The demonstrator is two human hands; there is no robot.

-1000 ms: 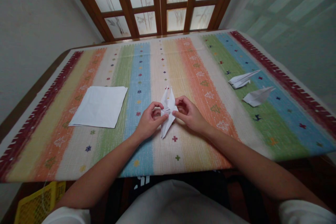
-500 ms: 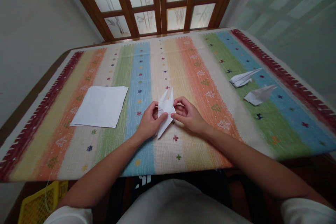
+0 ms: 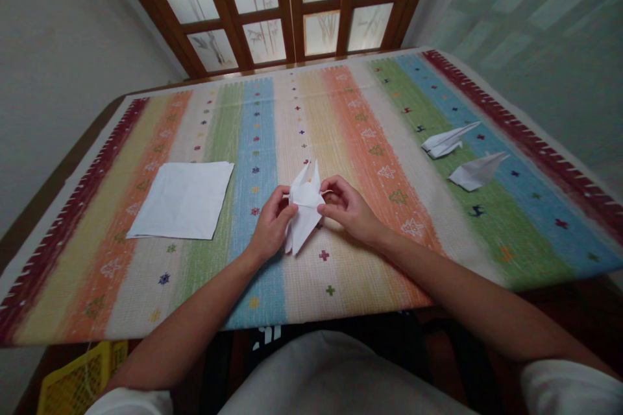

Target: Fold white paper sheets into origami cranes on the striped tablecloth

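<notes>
Between my hands, over the middle of the table, is a piece of folded white paper (image 3: 305,211) with two points at its far end and a pointed flap toward me. My left hand (image 3: 272,219) pinches its left edge, thumb on top. On the opposite edge my right hand (image 3: 349,211) is closed too, its thumb and forefinger gripping the paper. The fingers beneath the paper are partly hidden.
A stack of white paper sheets (image 3: 181,200) lies at the left. Two folded paper pieces, one farther (image 3: 448,141) and one nearer (image 3: 476,172), rest at the right on the striped tablecloth (image 3: 370,272). Below the table's left front edge is a yellow basket (image 3: 75,379).
My thumbs have drawn apart toward the paper's edges, showing more of its middle. The two far points have spread wider. The whole view has shifted slightly.
</notes>
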